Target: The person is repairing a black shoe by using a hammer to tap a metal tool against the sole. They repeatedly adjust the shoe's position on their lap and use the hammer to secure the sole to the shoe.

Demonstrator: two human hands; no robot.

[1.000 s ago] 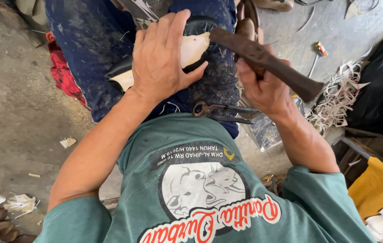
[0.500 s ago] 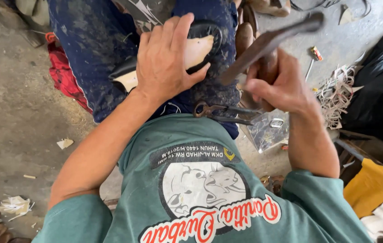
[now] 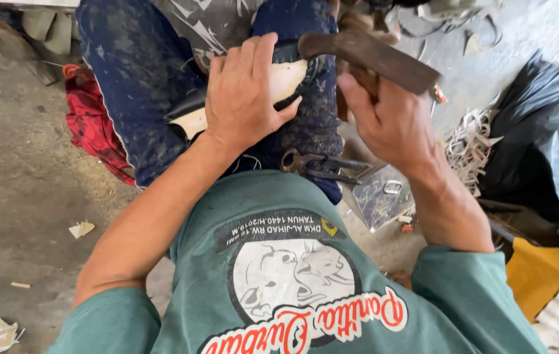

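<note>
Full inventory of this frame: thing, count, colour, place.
pale flat piece: 1, cream, on the lap under the left hand
dark tool: 1, brown, long, in the right hand, above the knee
pincers: 1, rusty dark, on the lap by the shirt
red cloth: 1, red, on the floor beside the leg
black plastic sheet: 1, black, far right
yellow bag: 1, yellow, lower right
pale scraps: a heap, whitish, right of the right wrist
left hand: pressing the pale piece down
right hand: gripping the tool
</note>
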